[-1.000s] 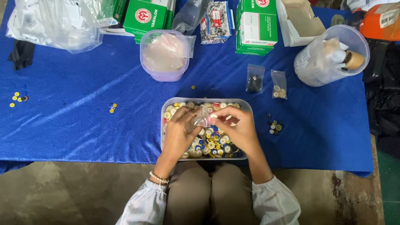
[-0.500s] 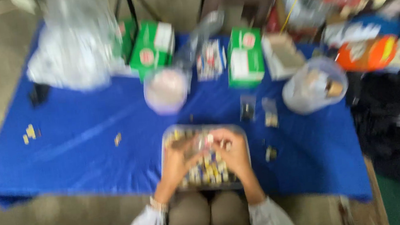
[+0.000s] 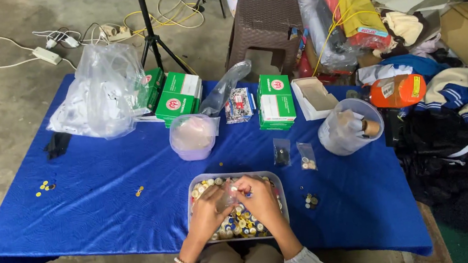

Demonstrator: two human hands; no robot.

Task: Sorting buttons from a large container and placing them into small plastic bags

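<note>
A clear rectangular tray (image 3: 191, 188) full of small round coloured pieces sits at the near edge of a blue-covered table (image 3: 95, 179). Both hands hover over it. My left hand (image 3: 210, 208) and my right hand (image 3: 258, 196) together pinch a small clear plastic bag (image 3: 230, 193) between the fingertips, right above the tray's middle. A beaded bracelet is on my left wrist.
Behind the tray stand a covered lilac bowl (image 3: 192, 136), green boxes (image 3: 276, 101), a big clear bag (image 3: 99, 93), a round clear tub (image 3: 350, 127) and two small bags (image 3: 282, 154). Loose pieces (image 3: 45, 187) lie at the left. A brown stool (image 3: 265, 25), cables and piled clothes surround the table.
The head camera tilted up and back, so the floor, stool and clutter beyond the table came into view. Both hands stayed over the tray on the small bag.
</note>
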